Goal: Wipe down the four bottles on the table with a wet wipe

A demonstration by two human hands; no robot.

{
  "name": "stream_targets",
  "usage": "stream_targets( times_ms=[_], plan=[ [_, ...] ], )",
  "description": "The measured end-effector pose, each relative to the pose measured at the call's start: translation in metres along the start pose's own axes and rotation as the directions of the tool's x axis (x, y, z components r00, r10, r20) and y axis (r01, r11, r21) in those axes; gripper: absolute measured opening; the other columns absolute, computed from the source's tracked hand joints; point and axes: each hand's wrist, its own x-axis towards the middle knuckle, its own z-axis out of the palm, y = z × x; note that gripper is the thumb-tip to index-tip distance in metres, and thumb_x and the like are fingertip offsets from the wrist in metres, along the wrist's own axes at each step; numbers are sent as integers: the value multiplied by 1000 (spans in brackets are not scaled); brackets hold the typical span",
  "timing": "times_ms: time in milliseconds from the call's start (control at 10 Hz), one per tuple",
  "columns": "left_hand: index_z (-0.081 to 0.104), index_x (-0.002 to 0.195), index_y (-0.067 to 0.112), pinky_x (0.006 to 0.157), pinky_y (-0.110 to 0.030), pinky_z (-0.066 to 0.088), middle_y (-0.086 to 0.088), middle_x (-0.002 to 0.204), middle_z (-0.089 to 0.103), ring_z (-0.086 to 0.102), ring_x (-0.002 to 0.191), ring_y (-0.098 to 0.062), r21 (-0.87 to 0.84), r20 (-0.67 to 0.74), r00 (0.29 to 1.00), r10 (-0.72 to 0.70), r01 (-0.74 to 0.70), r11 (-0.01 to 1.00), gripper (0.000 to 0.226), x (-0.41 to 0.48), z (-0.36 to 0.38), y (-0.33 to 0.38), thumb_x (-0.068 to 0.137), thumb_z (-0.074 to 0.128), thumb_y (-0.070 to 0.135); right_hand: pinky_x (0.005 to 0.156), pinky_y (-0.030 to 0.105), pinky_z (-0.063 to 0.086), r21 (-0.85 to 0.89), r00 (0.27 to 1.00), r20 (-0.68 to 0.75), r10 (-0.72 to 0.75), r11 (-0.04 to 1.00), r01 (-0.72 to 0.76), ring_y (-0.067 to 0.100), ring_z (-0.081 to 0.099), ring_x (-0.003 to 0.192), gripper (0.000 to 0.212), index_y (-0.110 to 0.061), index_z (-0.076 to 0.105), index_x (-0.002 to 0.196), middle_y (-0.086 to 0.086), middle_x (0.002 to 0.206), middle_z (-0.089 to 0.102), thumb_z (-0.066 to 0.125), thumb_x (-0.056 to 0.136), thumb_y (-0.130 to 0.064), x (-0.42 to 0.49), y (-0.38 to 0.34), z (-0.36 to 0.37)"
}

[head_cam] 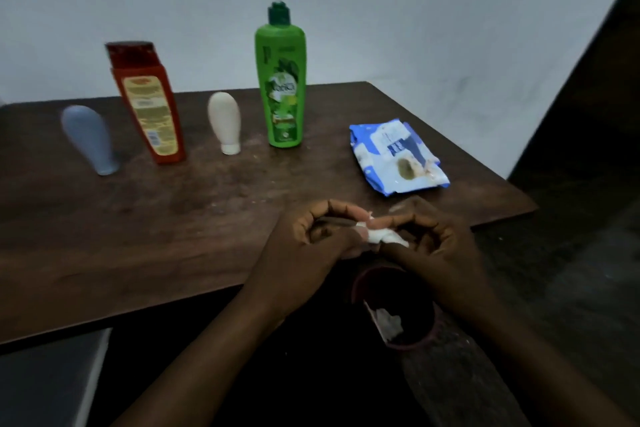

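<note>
The left hand and right hand pinch a white wipe between them, above a bin. Past them a wipe pack lies on the table. Behind stand the blue bottle, red bottle, white bottle and green bottle.

left hand; right hand | fingers curled (tips meeting); pinching wipe

Dim room, table against wall.
At 12 o'clock a pale grey wall is seen; a dark wooden table is set below it; a dark panel is noted at 2 o'clock, floor at 4 o'clock.
</note>
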Motion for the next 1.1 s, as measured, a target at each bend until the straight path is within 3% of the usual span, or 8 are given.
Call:
stream_targets(
  times_ms=[200,300,500,600,700,800,900,1100],
  plan=[
    [75,102,20,80,-24,59,8,109,70,69,103,-7,310,-8,980,201,-189,932,31,-30,52,-55,79,77,-1,74,36,62,31,983,-63,172,985,-170,23,76,84,18,-14,78,94,6,91,79,83,76,-14,-62,35,-34],
    [74,110,22,84,-21,57,14,115,65,66,107,-3,399,33,981,189,-186,898,33,-39,64,-85,81,75,5,69,39,63,-127,972,-51,230,964,-235,20,77,78,18,-28,79,97,-3,87,79,84,80,-26,-86,57,-43],
    [74,106,23,73,-10,52,12,103,69,67,93,3,373,-77,992,-99,121,920,31,-25,62,-124,85,73,1,62,4,45,-435,972,-121,203,869,-236,-7,69,77,21,-35,76,104,-26,94,74,80,84,-29,-106,104,-63],
    [74,96,29,70,-8,50,18,93,69,68,88,1,382,-118,983,-141,176,907,25,-21,56,-138,85,74,6,68,9,49,-489,972,-192,138,845,-216,-4,69,82,21,-36,73,109,-24,100,72,74,88,-38,-106,138,-71],
    [73,89,34,70,-10,50,27,90,68,69,86,-2,391,-130,977,-169,207,897,24,-15,51,-145,86,76,10,70,25,52,-573,950,-229,210,760,-306,10,72,84,28,-31,71,110,-10,100,75,79,83,-32,-93,185,-78],
    [72,88,35,69,-11,48,30,87,68,70,84,-4,395,-141,975,-172,215,893,25,-9,48,-148,85,76,10,68,22,43,-661,876,-276,394,585,-471,20,71,82,32,-14,74,110,8,97,77,82,80,-23,-83,227,-87],
    [72,88,35,67,-10,48,30,86,68,70,83,-3,392,-142,976,-165,209,896,25,-5,46,-148,86,76,10,59,0,37,-653,856,-253,452,573,-495,-3,63,72,26,-17,78,105,7,93,79,79,79,-10,-82,240,-90],
    [73,89,31,67,-9,48,32,85,68,68,81,2,374,-118,979,-163,196,907,23,-2,46,-149,85,75,8,57,-6,35,-568,842,-172,512,647,-509,-26,53,56,24,-13,79,103,2,92,78,75,82,-2,-87,216,-79]
  ],
)
